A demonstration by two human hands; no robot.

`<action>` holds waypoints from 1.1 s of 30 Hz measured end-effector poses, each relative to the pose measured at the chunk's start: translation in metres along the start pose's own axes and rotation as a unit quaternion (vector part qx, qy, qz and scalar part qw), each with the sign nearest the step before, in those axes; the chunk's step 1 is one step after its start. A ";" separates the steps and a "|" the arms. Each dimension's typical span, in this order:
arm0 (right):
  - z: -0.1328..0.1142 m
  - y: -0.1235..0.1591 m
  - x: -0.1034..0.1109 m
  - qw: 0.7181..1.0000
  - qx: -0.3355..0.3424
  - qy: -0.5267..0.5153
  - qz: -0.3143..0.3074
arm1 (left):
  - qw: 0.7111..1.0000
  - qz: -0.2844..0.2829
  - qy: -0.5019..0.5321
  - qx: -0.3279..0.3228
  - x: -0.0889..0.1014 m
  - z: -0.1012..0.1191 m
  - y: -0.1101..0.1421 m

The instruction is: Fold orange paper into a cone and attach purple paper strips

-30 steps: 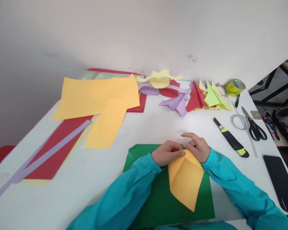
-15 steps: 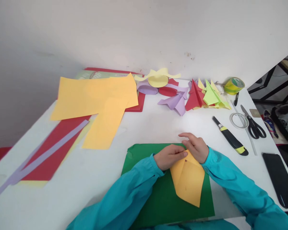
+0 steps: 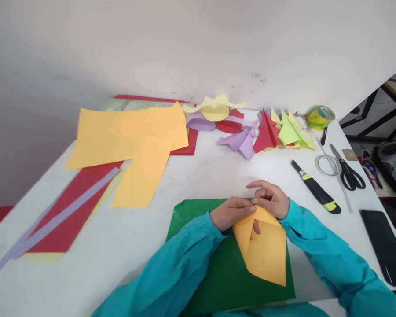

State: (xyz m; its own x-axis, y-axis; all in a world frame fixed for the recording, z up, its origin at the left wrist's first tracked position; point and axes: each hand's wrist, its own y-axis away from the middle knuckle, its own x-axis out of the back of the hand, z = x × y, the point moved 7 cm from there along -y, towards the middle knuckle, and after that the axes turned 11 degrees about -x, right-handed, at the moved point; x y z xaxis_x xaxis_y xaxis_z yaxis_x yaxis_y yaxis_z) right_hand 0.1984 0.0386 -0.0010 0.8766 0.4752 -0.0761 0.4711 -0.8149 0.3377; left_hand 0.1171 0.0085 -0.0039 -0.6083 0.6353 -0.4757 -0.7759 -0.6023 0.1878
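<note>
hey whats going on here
A person in turquoise fabric sleeves pinches the top of a creased sheet of orange paper with the left hand and right hand, over a flat green sheet. Folded, multicoloured paper planes sit beyond. A black-and-yellow utility knife and black-handled metal scissors lie to the right, untouched.

An indoor paper-craft corner; whether in a home or a classroom cannot be told. A white table (image 3: 201,176) stands against a scuffed, pale wall (image 3: 185,44), spread with orange sheets (image 3: 128,132), purple strips (image 3: 72,208), a green sheet (image 3: 214,281), folded paper planes (image 3: 267,132), 2 rolls of tape (image 3: 320,118), 1 pair of scissors (image 3: 346,169), a craft knife (image 3: 317,189) and a phone (image 3: 384,246).
</note>
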 end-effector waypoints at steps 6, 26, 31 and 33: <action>0.002 -0.002 -0.002 1.000 -0.001 0.001 -0.009 | 1.000 0.011 -0.018 -0.010 0.000 0.003 -0.001; 0.000 -0.002 -0.005 0.999 0.008 0.036 -0.019 | 0.999 0.017 0.027 -0.008 -0.004 -0.013 -0.008; 0.000 -0.002 -0.003 1.000 0.006 0.018 -0.010 | 0.999 0.040 0.020 -0.020 0.001 -0.009 -0.007; 0.002 -0.003 0.000 1.000 -0.004 0.001 0.001 | 0.998 0.049 0.023 -0.022 0.004 -0.007 -0.005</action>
State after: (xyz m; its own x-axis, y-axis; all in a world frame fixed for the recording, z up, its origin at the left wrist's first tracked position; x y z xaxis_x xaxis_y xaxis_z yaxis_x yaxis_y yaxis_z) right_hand 0.1968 0.0402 -0.0037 0.8775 0.4739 -0.0732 0.4682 -0.8137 0.3446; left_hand 0.1198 0.0106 -0.0125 -0.6723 0.5500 -0.4954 -0.7040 -0.6821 0.1981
